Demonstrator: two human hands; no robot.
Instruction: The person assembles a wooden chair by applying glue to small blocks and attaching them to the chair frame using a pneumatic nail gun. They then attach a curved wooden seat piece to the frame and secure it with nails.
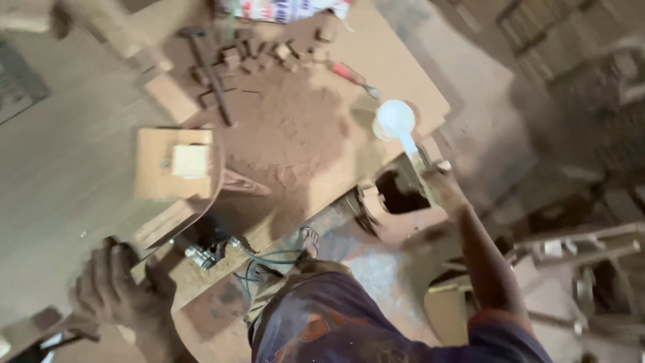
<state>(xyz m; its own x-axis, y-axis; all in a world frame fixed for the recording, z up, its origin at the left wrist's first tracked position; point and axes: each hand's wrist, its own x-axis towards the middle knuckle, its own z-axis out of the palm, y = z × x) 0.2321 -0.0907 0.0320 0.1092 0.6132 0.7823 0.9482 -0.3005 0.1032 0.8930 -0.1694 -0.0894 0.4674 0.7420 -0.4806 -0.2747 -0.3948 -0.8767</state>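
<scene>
The right hand (437, 185) has its grip pinched around the handle of a white plastic scoop (395, 121), whose round bowl sits just beyond the fingers, over the right edge of the bench (67, 195). The picture is blurred there, so the exact finger placement cannot be told. The left hand (111, 286) is pressed down with its grip curled over the near edge of the bench, at the lower left, holding nothing loose.

Between the two hands, reddish-brown sawdust (295, 134) lies thick across the board. A square wooden block (173, 163) with a smaller pale square on top stands left of the dust. Farther off lie small wood offcuts (262, 57), a dark hammer (211, 74) and a red-handled screwdriver (353, 75), which lies near the scoop's bowl. Below the bench edge, blue wires (259, 265) hang near the person's dusty dark clothing (336, 323).
</scene>
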